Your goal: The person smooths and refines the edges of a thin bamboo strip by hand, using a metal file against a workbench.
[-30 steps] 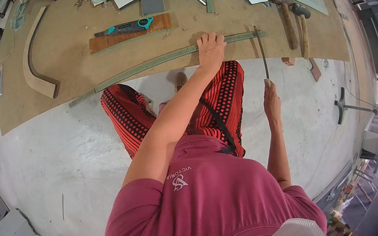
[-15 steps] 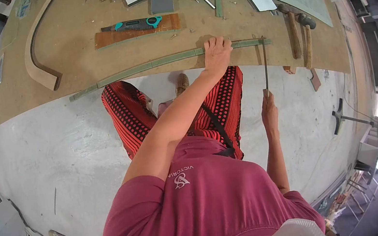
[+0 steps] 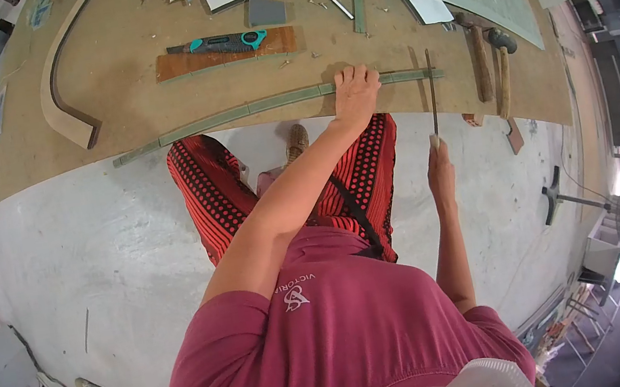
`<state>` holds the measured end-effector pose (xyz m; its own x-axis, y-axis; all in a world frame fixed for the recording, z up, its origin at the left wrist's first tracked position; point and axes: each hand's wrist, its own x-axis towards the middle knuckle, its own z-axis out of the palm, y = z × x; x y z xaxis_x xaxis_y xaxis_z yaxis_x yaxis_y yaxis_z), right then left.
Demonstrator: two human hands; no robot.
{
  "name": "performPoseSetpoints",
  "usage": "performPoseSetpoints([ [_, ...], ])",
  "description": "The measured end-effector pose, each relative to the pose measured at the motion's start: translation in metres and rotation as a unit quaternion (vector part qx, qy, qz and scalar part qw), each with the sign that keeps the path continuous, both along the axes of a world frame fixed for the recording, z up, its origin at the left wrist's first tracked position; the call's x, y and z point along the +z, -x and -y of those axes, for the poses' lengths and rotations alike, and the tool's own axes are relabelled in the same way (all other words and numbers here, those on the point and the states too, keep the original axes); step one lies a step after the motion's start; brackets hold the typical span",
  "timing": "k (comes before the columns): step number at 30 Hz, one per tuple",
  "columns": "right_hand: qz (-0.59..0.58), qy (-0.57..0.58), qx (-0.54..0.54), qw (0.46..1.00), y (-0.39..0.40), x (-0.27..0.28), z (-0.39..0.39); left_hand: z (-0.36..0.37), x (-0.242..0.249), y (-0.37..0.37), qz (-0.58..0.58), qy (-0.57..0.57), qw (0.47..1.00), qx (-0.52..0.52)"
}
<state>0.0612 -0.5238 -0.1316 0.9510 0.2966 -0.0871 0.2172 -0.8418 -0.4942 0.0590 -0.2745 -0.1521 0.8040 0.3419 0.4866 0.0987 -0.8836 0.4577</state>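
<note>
A long, slightly curved green strip (image 3: 265, 104), marked off in segments, lies along the near edge of the table. My left hand (image 3: 356, 94) presses down on it right of its middle, with the fingers curled over its far side. In my right hand (image 3: 440, 170) is the handle of a thin, straight blade that looks like a hand saw (image 3: 434, 99). Its blade is seen nearly edge-on and crosses the strip close to the right end. The contact between blade and strip is too small to make out.
A black-and-teal tool (image 3: 223, 44) rests on a brown wooden piece (image 3: 167, 67). Two hammers (image 3: 504, 72) lie at the right. A curved beige piece (image 3: 54, 87) is at the left. Large pale green sheets (image 3: 490, 2) and offcuts cover the back of the table (image 3: 117, 30).
My right hand has pushed the saw a little forward, away from my body, across the strip. My left hand stays on the strip in much the same place.
</note>
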Motion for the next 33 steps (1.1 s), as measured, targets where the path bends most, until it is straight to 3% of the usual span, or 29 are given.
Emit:
performPoseSetpoints([
  [4,-0.016,-0.002,-0.028,0.999,0.021,-0.002,0.012,0.000,-0.001,0.000,0.002,0.009,1.000,-0.012],
  [13,0.053,-0.006,0.048,0.997,-0.038,-0.003,-0.019,-0.002,0.002,0.002,-0.006,0.012,1.000,-0.004],
  [22,-0.043,-0.016,-0.040,0.998,0.022,0.002,0.011,0.000,0.000,0.000,0.009,0.013,1.000,-0.019],
  [24,0.037,-0.054,0.025,0.998,0.015,0.000,0.009,-0.001,0.002,0.001,0.007,0.002,1.000,-0.008],
  [33,0.055,-0.021,0.034,0.998,-0.022,-0.011,-0.002,-0.001,-0.003,0.001,0.006,0.006,1.000,-0.009],
])
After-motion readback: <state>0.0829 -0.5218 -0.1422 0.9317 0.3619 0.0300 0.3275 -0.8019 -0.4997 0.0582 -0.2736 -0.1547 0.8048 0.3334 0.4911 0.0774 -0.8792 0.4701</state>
